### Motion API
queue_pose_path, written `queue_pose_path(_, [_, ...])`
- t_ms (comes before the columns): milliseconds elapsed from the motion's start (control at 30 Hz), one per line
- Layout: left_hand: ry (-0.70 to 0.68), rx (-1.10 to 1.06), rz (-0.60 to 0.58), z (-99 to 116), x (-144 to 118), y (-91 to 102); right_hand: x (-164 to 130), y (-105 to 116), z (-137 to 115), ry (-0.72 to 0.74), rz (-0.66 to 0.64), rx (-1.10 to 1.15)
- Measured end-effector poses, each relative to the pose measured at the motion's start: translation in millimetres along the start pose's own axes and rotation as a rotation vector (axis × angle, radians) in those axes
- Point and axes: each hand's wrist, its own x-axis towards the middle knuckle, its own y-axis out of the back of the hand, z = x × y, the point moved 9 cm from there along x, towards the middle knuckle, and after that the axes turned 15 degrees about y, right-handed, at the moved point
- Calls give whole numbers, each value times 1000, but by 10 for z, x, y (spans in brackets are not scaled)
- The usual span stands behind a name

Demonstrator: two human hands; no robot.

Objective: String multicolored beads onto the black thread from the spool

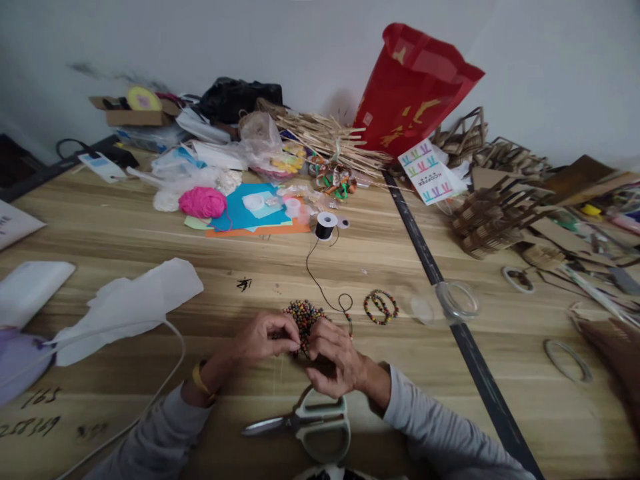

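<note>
Together, left hand [265,337] and right hand [334,360] pinching a multicoloured bead cluster [303,315], black cord [316,277] trailing away

One head-worn camera looks forward and down over the wooden counter [125,227] from close above the person's own hands at the lower middle, facing a pale wall [310,40] across the far edge.

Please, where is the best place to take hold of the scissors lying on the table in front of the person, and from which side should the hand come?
Probably by the pale green handle loops of the scissors, coming from the person's own side, just below the right hand. The scissors lie flat, the loops near the right wrist and the closed blades pointing away to the left, so the handles seem the safe part and the nearest.
</note>
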Motion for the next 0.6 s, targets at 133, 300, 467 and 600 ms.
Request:
queue_pose_path(133, [-29,9,2,29,-11,-3,-41,10,54,-40,25,-9])
queue_pose_path(300, [-47,83,48,66,-18,-3,-28,-14,89,-80,7,-16])
queue_pose_path(467, [-27,140,76,57,-6,14,-6,-31,98,-110,-32,-26])
queue_pose_path(600, [-22,200,90,72,-9,29,-26,-46,112,-122,-48,-32])
